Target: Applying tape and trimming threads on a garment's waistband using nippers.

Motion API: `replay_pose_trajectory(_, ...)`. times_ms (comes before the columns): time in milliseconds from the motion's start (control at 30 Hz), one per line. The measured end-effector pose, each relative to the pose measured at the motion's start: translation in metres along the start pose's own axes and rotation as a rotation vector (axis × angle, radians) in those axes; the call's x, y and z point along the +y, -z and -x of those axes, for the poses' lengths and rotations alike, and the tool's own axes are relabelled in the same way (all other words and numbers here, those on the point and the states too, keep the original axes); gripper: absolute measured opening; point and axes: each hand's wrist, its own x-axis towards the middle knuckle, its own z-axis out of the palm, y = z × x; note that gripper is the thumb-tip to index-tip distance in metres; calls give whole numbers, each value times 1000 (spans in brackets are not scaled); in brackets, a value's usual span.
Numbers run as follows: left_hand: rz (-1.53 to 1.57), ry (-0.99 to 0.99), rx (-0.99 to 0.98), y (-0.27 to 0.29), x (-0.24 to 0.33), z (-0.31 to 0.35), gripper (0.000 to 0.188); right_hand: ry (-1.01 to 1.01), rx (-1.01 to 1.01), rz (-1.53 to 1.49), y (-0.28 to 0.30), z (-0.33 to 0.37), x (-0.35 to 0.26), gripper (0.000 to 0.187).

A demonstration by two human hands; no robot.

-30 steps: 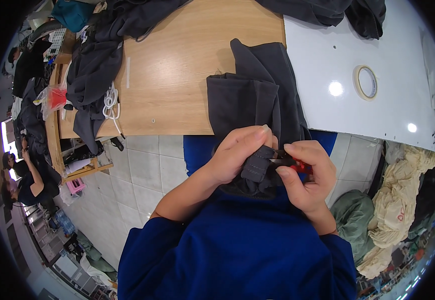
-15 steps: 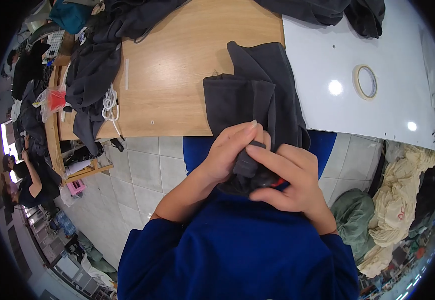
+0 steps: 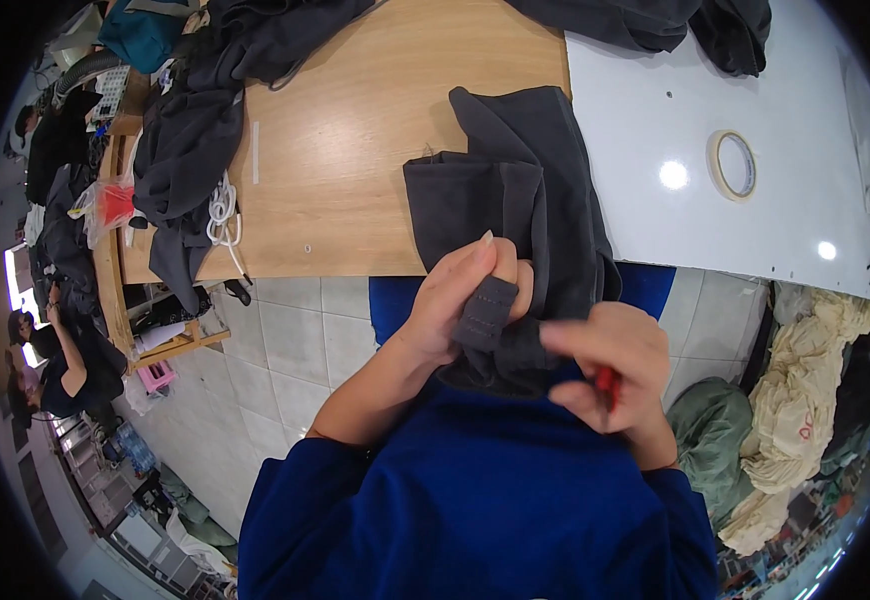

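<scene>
A dark grey garment [image 3: 565, 170] lies partly on the table and hangs over its front edge toward my lap. My left hand [image 3: 467, 290] is closed on its near end, where a folded, stitched tab [image 3: 487, 312] of the same cloth stands out by my fingers. Just right of the tab, my right hand [image 3: 610, 365] is smeared by motion. A small red thing [image 3: 607, 382] is tucked within its curled fingers; its kind does not show. The right fingertips are close to the cloth, and whether they touch it I cannot tell.
A roll of tape [image 3: 732, 165] lies on the white tabletop [image 3: 635, 130]. More dark cloth [image 3: 190, 150] and a white cord [image 3: 223, 210] are at the wooden table's left. Cream cloth [image 3: 805, 400] is heaped at right. Another person [image 3: 65, 350] is at far left.
My right hand has moved right, off the tab that it was pinching, and the red thing shows more. The stitched tab is now more exposed beside my left fingers.
</scene>
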Motion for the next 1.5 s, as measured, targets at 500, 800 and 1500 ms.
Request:
replay_pose_trajectory(500, 460, -176, 258, 14, 8, -2, 47, -256, 250, 121, -32, 14, 3, 62)
replay_pose_trajectory(800, 331, -153, 473, 27, 44, -1, 45, -844, 206, -93, -10, 15, 39, 22)
replay_pose_trajectory(1500, 235, -127, 316, 39, 32, 41, 26, -685, 543, -1864, 20, 29, 64, 40)
